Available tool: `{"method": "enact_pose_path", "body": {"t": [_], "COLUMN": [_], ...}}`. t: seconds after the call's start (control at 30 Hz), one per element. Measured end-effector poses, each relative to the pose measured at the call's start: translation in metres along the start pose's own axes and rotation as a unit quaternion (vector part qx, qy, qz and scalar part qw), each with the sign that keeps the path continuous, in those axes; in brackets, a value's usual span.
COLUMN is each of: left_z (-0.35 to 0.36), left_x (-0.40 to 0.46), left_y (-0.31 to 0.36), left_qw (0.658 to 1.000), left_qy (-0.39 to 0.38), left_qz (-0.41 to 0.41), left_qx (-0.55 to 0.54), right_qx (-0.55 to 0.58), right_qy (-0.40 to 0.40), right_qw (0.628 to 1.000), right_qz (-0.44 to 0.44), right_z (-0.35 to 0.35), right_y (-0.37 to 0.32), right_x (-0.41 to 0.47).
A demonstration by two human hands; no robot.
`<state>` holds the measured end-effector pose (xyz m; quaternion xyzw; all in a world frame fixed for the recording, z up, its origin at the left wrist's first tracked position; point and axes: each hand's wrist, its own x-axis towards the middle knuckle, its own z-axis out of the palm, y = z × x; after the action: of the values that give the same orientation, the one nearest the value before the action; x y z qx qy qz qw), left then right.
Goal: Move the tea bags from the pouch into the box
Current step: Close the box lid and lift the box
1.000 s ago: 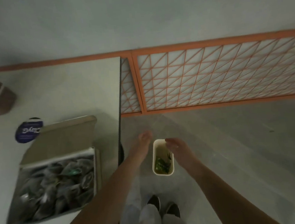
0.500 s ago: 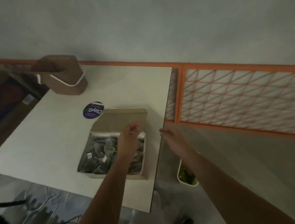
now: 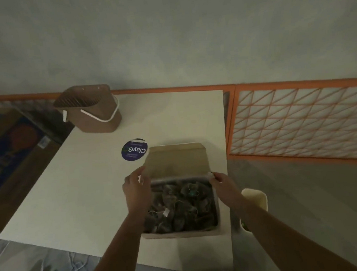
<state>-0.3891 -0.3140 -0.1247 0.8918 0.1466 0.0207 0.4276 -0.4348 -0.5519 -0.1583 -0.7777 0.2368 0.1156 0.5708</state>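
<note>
1. Both hands sit at the far corners of the box (image 3: 182,233), where the raised lid (image 3: 176,160) hinges; the left hand (image 3: 135,186) has its fingers loosely curled beside the lid's left edge, thumb toward the flap, and whether it is pinching the card or only touching it cannot be told; the right hand (image 3: 220,180) has fingertips drawn together on something small and pale at the lid's right corner, seemingly a light pinch.

2. Tea bags (image 3: 178,203) fill the box as a loose dark heap with strings and paper tags showing; no pouch is in view, so I judge the transfer all but done and the hands placed to fold the lid shut.

3. Why the placement makes sense: a hand at each end of the hinge line lets the wide flap come down evenly without twisting; the box stands at the table's (image 3: 87,185) right edge, near the person, an easy reach for both arms.

4. Pose: both forearms enter from 6 o'clock and run toward 12, the left from about 7 o'clock, the right from about 5; wrists are nearly straight, palms turned inward toward each other across the box.

5. Around the box: a round blue sticker (image 3: 134,149) lies at 11 o'clock, just beside the lid; a brown basket (image 3: 90,112) stands well apart, further toward 11; a cream bin (image 3: 255,200) sits on the floor at 3 o'clock.
</note>
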Motion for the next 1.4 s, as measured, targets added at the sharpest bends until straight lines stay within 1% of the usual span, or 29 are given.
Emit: {"method": "enact_pose_path", "body": {"t": [0.07, 0.13, 0.17, 0.23, 0.3, 0.33, 0.4, 0.57, 0.67, 0.8, 0.83, 0.9, 0.97, 1.03, 1.1, 1.23, 1.3, 1.4], "left_z": [0.001, 0.003, 0.003, 0.0, -0.004, -0.005, -0.005, -0.002, -0.004, -0.005, -0.007, -0.011, -0.017, -0.025, -0.036, -0.054, -0.057, -0.059], "left_x": [0.012, 0.019, 0.022, 0.031, 0.038, 0.041, 0.048, 0.056, 0.057, 0.056, 0.056, 0.058, 0.062, 0.062, 0.058, 0.049, 0.04, 0.026], "left_y": [-0.011, -0.019, -0.022, -0.024, -0.023, -0.022, -0.02, -0.023, -0.029, -0.029, -0.026, -0.018, -0.007, 0.009, 0.024, 0.038, 0.039, 0.03], "left_qw": [0.997, 0.99, 0.987, 0.98, 0.967, 0.96, 0.956, 0.936, 0.943, 0.956, 0.959, 0.959, 0.953, 0.951, 0.941, 0.918, 0.912, 0.904], "left_qy": [-0.045, -0.113, -0.133, -0.151, -0.173, -0.187, -0.211, -0.2, -0.187, -0.191, -0.191, -0.186, -0.182, -0.164, -0.14, -0.113, -0.109, -0.127], "left_qz": [-0.054, -0.076, -0.081, -0.105, -0.135, -0.139, -0.126, -0.134, -0.105, -0.071, -0.064, -0.06, -0.047, -0.014, 0.007, 0.043, 0.045, 0.043], "left_qx": [-0.011, -0.043, -0.049, -0.078, -0.132, -0.153, -0.161, -0.256, -0.253, -0.212, -0.198, -0.206, -0.236, -0.263, -0.307, -0.379, -0.392, -0.407], "right_qx": [0.008, 0.002, 0.0, -0.002, 0.003, 0.012, 0.022, 0.032, 0.03, -0.021, -0.039, -0.057, -0.041, 0.01, 0.04, 0.01, 0.008, -0.013], "right_qy": [0.032, 0.068, 0.081, 0.102, 0.124, 0.134, 0.147, 0.183, 0.191, 0.162, 0.155, 0.158, 0.176, 0.185, 0.203, 0.248, 0.247, 0.243], "right_qw": [0.999, 0.997, 0.996, 0.994, 0.991, 0.99, 0.988, 0.982, 0.98, 0.986, 0.987, 0.986, 0.983, 0.982, 0.975, 0.955, 0.953, 0.955], "right_qz": [-0.001, 0.019, 0.032, 0.033, 0.04, 0.041, 0.038, 0.043, 0.043, 0.041, 0.034, 0.019, -0.001, -0.035, -0.08, -0.161, -0.177, -0.17], "right_z": [0.011, 0.02, 0.024, 0.031, 0.035, 0.035, 0.035, 0.039, 0.039, 0.03, 0.027, 0.022, 0.016, 0.011, 0.006, -0.01, -0.016, -0.017], "right_y": [0.004, 0.007, 0.01, 0.015, 0.001, -0.005, -0.015, -0.015, -0.016, -0.018, -0.02, -0.026, -0.036, -0.052, -0.073, -0.101, -0.099, -0.088], "right_x": [0.008, 0.014, 0.018, 0.025, 0.02, 0.019, 0.016, 0.017, 0.016, 0.011, 0.009, 0.006, 0.005, 0.004, 0.0, -0.024, -0.035, -0.051]}}
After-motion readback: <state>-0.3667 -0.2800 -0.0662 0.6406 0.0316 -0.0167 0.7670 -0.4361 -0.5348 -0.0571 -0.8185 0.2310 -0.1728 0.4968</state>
